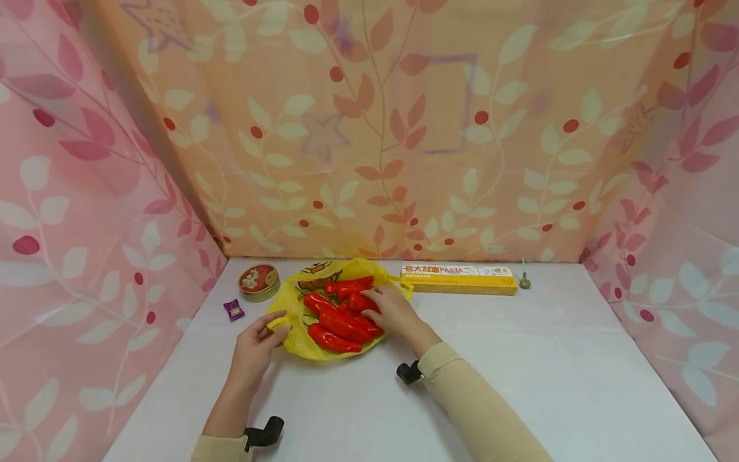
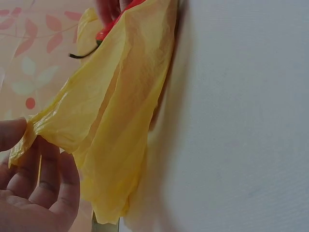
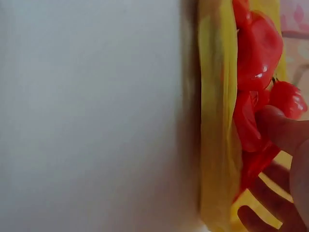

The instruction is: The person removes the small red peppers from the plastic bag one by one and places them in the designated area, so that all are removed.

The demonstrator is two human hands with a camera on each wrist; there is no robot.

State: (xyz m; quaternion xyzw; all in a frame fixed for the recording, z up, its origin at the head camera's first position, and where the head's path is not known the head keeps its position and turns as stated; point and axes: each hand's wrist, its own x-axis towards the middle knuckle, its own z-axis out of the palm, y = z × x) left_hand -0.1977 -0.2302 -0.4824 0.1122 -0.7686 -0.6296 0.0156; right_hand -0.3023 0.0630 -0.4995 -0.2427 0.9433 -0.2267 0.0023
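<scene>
A yellow plastic bag lies open on the white table, with several red peppers heaped on it. My left hand pinches the bag's left edge; in the left wrist view the thumb and fingers hold the crumpled yellow bag lifted off the table. My right hand reaches into the pile from the right. In the right wrist view its thumb and fingers close around a red pepper beside the bag's rim.
A round tin and a purple wrapped sweet sit left of the bag. A long yellow pasta box and a small green object lie at the back. Leaf-patterned cloth walls enclose the table on three sides.
</scene>
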